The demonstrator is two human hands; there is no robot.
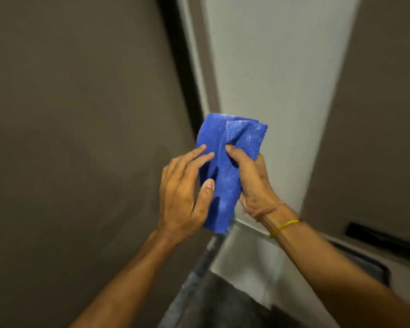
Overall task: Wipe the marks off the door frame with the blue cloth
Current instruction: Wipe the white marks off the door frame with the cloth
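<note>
The blue cloth (pixel 225 162) is bunched and folded, held up in front of me between both hands. My right hand (pixel 253 178) grips its right side, thumb pressed into the fabric. On the left side my left hand (pixel 182 188) has its fingers and thumb resting on the cloth. Behind the cloth runs the pale door frame (pixel 270 67), with a dark strip (pixel 182 55) along its left edge. No marks can be made out on the frame; the picture is blurred.
A brown-grey door or wall panel (pixel 69 114) fills the left side, and another brown panel (pixel 376 114) stands at the right. Below are a pale floor (pixel 246 268), a dark mat (pixel 223 304) and a black bar (pixel 384 240) low on the right.
</note>
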